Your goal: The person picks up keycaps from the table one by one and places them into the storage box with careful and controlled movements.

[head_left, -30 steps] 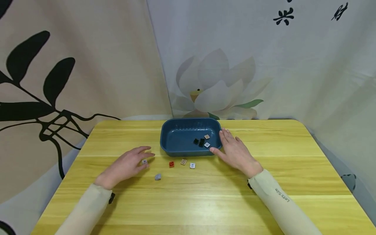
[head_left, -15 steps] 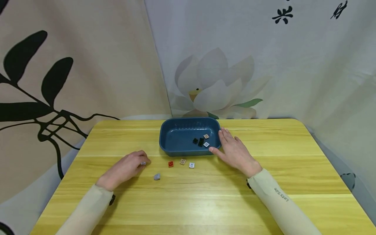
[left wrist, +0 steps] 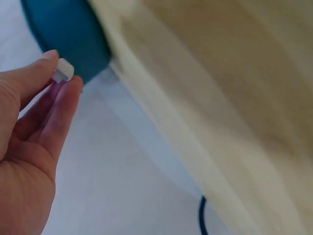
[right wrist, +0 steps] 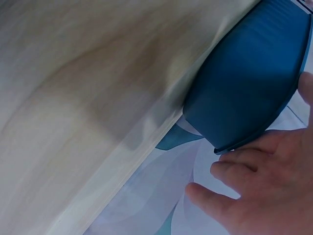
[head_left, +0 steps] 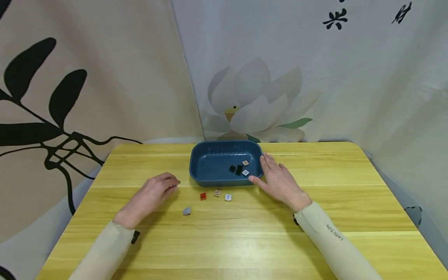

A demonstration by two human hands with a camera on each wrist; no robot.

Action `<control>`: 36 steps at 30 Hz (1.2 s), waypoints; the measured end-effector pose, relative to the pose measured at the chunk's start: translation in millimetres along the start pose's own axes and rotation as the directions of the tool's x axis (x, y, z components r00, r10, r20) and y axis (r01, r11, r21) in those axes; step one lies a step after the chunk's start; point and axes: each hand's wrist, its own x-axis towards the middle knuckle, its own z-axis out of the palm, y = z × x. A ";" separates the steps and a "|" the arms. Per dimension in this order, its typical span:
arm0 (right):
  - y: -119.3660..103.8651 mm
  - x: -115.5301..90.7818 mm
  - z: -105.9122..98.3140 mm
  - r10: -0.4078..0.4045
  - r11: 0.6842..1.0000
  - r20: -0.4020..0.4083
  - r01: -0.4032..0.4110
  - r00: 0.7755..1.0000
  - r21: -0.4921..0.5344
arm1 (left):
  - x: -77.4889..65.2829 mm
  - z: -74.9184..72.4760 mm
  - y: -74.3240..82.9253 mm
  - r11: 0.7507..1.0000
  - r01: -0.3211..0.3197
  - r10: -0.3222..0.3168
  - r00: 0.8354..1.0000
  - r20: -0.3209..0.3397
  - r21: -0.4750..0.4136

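My left hand (head_left: 151,196) pinches a small white keycap (left wrist: 63,71) between thumb and fingertips, just above the table and left of a blue tray (head_left: 210,182). In the head view the fingers mostly cover that keycap. At the tray's right end, my right hand (head_left: 281,185) rests with fairly straight fingers along the side, its thumb at the front rim. Inside the tray lie two black keycaps (head_left: 239,170), a beige keycap (head_left: 245,163) and a white one. On the table before it are a red keycap (head_left: 203,196), a beige keycap (head_left: 217,193) and a white keycap (head_left: 228,197).
A grey keycap (head_left: 187,211) lies nearer to me, apart from the row. The wooden table (head_left: 266,245) reaches back to a printed curtain (head_left: 259,77) that hangs behind its far edge.
My left fingers have closed on the white keycap that lay on the table and raised it slightly. My right hand stays at the tray.
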 end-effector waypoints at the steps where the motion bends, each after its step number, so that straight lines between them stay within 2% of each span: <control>1: 0.2 -0.2 0.0 0.000 1.000 -0.001 0.000 1.000 0.000 | 2.7 -1.4 2.9 1.000 0.001 -0.001 1.000 -0.019 -0.003; 7: 1.0 -0.2 1.2 0.005 1.000 0.001 -0.005 1.000 0.006 | 20.1 -7.6 24.1 1.000 -0.017 0.015 0.994 -0.106 -0.019; 14: 0.0 0.4 1.5 0.010 1.000 0.014 -0.011 1.000 0.009 | 40.6 -3.7 41.7 0.999 -0.043 0.038 0.987 -0.154 -0.028; 23: 0.5 0.2 2.2 0.008 1.000 0.000 -0.008 1.000 0.007 | 70.6 9.2 59.2 0.993 0.006 -0.018 0.995 -0.098 -0.121; 30: -0.1 0.7 1.4 0.006 1.000 -0.001 -0.006 1.000 0.007 | 93.3 21.5 66.7 0.994 0.021 -0.029 0.997 -0.070 -0.106; 36: 0.3 1.1 1.2 0.001 1.000 -0.010 -0.001 1.000 0.000 | 108.2 34.3 64.3 0.996 0.018 -0.022 0.999 -0.037 -0.086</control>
